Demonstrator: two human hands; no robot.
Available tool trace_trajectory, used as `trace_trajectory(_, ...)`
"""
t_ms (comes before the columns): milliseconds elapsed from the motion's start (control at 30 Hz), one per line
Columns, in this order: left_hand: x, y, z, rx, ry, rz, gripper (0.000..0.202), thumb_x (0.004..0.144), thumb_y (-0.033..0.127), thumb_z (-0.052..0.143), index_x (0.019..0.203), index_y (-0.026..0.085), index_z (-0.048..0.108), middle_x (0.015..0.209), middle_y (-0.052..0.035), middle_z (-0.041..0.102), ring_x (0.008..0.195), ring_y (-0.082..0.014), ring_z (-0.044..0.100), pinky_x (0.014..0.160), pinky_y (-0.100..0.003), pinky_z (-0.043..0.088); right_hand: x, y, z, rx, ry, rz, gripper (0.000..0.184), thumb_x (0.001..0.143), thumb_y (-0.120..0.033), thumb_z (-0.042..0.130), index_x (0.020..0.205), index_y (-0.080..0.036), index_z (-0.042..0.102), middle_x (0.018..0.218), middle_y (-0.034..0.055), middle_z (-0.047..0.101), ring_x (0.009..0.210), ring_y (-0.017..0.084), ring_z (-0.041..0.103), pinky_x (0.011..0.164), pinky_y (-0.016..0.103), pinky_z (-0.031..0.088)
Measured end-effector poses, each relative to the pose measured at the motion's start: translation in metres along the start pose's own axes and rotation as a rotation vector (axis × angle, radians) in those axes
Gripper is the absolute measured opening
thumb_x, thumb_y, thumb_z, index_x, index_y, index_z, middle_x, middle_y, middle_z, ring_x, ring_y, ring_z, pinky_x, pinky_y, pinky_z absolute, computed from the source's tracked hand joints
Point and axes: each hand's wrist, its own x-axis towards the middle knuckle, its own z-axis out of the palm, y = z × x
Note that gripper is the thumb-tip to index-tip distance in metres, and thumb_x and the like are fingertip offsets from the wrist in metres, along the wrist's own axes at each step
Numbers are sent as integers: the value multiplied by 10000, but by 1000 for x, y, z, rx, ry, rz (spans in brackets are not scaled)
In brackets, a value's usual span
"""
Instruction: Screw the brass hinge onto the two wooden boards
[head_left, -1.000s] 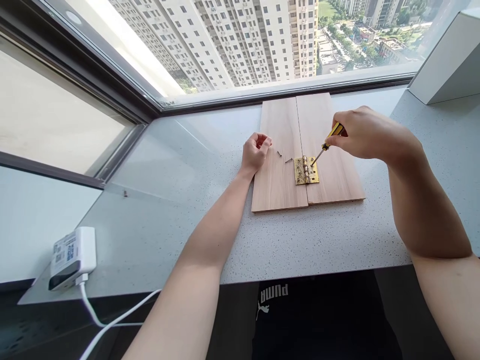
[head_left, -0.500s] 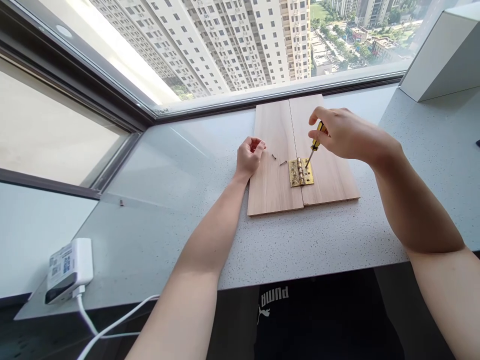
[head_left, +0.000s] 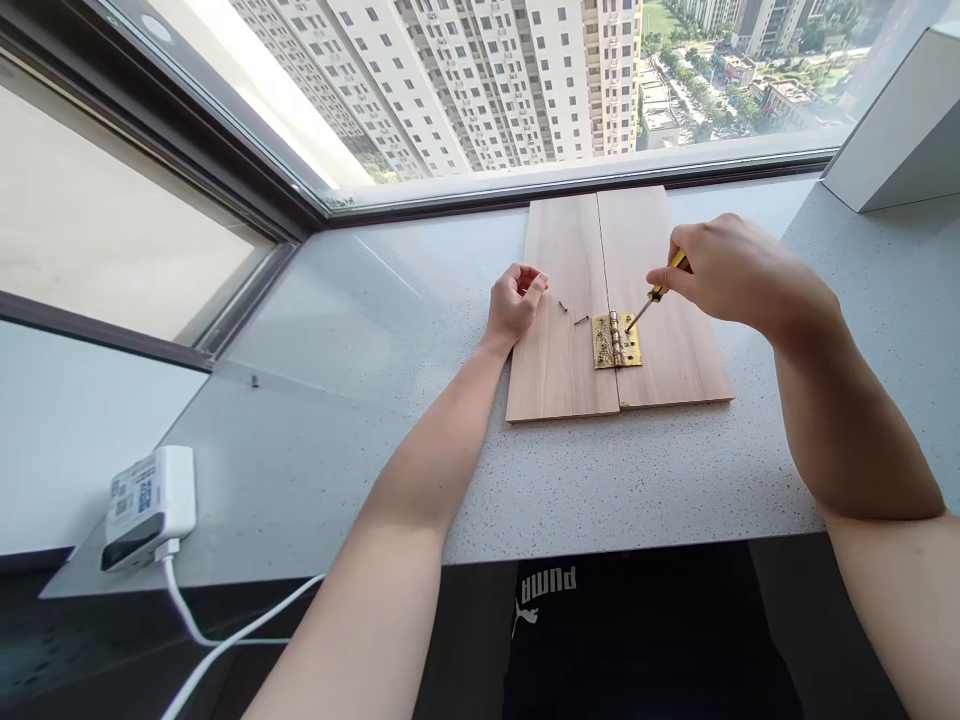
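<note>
well, the left hand point(head_left: 514, 305) rests loosely curled, holding nothing, beside two screws point(head_left: 581, 320); the right hand point(head_left: 720, 270) pinches a yellow screwdriver point(head_left: 658, 293), best kept square to the brass hinge point(head_left: 616, 340) mid-frame on the wooden boards point(head_left: 555, 370) on the surface point(head_left: 750, 480).

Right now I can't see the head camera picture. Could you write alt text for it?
A right hand points a yellow-handled screwdriver at a brass hinge spanning the seam between two wooden boards. A curled left hand rests on the boards beside two small screws. They lie on a speckled stone counter before a window overlooking high-rise buildings.
</note>
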Motion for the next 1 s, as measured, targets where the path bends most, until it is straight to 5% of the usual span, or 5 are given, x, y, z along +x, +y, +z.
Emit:
trace_trajectory(200, 0, -1, -2, 17, 6, 1, 225, 1080, 433, 814, 993, 257, 704, 1010, -82, 829, 984, -251, 802, 941, -411, 675, 4, -3, 1, -19, -15, 120, 510, 1164, -623, 575, 951, -233, 825, 913, 185, 758, 918, 372, 713, 778, 481, 498)
trace_trajectory(400, 0, -3, -2, 21, 16, 1, 162, 1073, 374, 785, 993, 252, 716, 1006, -86, 837, 971, -247, 802, 928, -402, 665, -7, 2, -2, 95, -68, 37, 391, 1064, -441, 702, 1389, -228, 748, 1332, 222, 824, 1135, 403, 740, 821, 482, 543)
trace_trajectory(600, -1, 0, -4, 45, 11, -13, 152, 1083, 368, 777, 1012, 243, 729, 1027, -85, 847, 978, -241, 798, 913, -383, 658, -9, 1, -8, -2, -139, 43, 359, 1177, -507, 625, 1274, -211, 803, 1149, 173, 803, 993, 328, 720, 754, 425, 472)
trace_trajectory(800, -1, 4, -4, 34, 9, -20, 130, 1074, 332, 769, 995, 237, 729, 1016, -88, 850, 987, -242, 807, 929, -383, 655, -1, -13, -9, -19, -77, 79, 478, 1190, -578, 608, 991, -205, 832, 824, 122, 698, 811, 297, 658, 719, 425, 418)
trace_trajectory(1000, -1, 3, -3, 43, 20, -14, 121, 1065, 317, 764, 988, 239, 712, 1002, -80, 836, 979, -238, 807, 929, -379, 653, -4, -22, -6, 10, -42, 141, 585, 1194, -687, 549, 939, -214, 778, 853, 139, 706, 809, 291, 650, 733, 416, 447)
